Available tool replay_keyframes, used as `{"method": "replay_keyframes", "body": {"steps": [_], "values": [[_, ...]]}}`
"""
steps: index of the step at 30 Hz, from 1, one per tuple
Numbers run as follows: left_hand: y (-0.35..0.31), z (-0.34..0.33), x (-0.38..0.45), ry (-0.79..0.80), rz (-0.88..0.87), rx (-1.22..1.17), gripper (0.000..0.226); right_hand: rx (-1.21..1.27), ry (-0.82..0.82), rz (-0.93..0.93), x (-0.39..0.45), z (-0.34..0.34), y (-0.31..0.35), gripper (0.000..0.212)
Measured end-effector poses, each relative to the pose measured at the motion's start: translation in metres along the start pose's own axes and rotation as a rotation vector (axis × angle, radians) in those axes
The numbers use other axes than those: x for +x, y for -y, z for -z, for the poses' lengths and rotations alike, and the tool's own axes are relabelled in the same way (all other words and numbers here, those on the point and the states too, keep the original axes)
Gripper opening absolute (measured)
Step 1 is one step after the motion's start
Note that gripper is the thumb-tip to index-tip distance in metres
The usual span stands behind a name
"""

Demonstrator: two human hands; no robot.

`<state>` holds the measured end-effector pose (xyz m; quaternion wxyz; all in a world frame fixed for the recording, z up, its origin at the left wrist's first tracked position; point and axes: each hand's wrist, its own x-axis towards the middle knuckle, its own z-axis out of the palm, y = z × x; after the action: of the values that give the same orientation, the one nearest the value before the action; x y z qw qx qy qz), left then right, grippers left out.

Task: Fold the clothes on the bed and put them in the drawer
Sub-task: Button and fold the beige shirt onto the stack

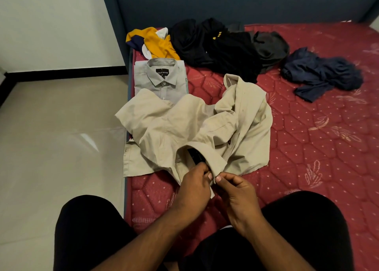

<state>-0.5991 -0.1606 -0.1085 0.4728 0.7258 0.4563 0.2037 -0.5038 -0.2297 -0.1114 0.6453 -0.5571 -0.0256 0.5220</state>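
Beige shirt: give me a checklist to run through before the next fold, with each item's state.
1. Both hands on the collar: left hand and right hand pinch the beige shirt: ok.
2. Shirt spread flat: rumpled, sleeves bunched: not ok.
3. Clear of the folded grey shirt: beige sleeve overlaps it: not ok.
4. Shirt fully on the mattress: left edge overhangs: not ok.
5. Buttons fastened: cannot tell.

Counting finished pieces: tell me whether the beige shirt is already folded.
No: the beige shirt lies spread and rumpled, both hands pinching its collar, unlike the folded grey shirt.
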Motion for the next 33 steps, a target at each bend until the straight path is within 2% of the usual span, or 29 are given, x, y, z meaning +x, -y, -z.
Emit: {"method": "replay_keyframes", "body": {"steps": [5, 9, 15, 20, 22, 26, 30, 33], "values": [[0.004, -0.007, -0.003, -0.04, -0.026, -0.068, 0.012, -0.106, -0.007, 0.011, -0.001, 0.002, 0.005, 0.002], [0.007, -0.007, 0.0, -0.066, -0.047, -0.147, 0.008, -0.068, 0.045, 0.01, 0.0, 0.004, 0.008, 0.01], [0.005, 0.0, 0.005, -0.027, 0.055, -0.371, 0.012, -0.067, -0.036, 0.182, 0.001, -0.001, 0.0, 0.012], [0.006, 0.003, 0.008, 0.052, 0.292, -0.663, 0.009, -0.241, -0.047, 0.319, -0.002, -0.002, -0.002, 0.014], [0.004, 0.002, 0.007, 0.054, 0.37, -0.795, 0.015, -0.319, -0.028, 0.363, -0.002, -0.002, -0.003, 0.019], [-0.002, 0.003, 0.004, 0.066, 0.487, -0.913, 0.023, -0.439, -0.035, 0.424, 0.002, -0.001, -0.001, 0.026], [-0.01, 0.006, 0.005, 0.08, 0.503, -0.964, 0.025, -0.615, -0.015, 0.565, 0.008, 0.005, -0.002, 0.028], [-0.018, 0.008, 0.007, 0.077, 0.465, -0.904, 0.024, -0.875, -0.08, 0.836, 0.015, 0.011, -0.001, 0.016]]}}
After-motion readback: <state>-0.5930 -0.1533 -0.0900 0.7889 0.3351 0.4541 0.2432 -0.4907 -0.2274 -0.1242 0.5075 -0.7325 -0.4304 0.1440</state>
